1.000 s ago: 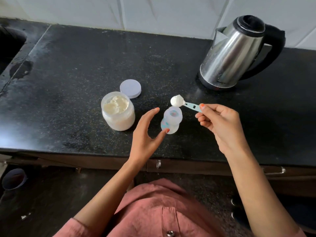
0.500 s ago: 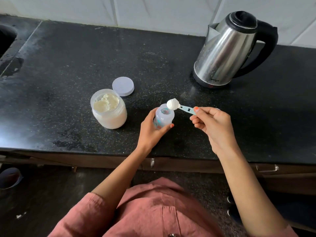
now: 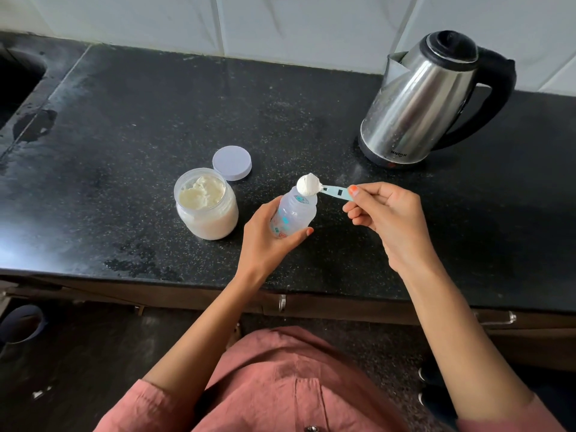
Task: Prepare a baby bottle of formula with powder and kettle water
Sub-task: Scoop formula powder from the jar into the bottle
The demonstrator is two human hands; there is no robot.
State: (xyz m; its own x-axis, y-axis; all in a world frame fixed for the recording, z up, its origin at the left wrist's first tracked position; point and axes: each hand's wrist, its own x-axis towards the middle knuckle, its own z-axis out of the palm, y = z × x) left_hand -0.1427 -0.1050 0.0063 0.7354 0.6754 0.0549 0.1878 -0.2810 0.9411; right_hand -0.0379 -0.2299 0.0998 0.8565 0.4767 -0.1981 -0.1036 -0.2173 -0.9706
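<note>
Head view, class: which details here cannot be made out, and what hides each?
- Baby bottle base: covered by the left hand.
- Scoop handle end: inside the right hand's fingers.
- Kettle water level: steel wall and lid.
- Sink: cut by the left edge.

We look from one head-worn camera, forward and steeply down over the black table (image 3: 124, 126), close above it, the tiled wall (image 3: 280, 23) beyond.
</note>
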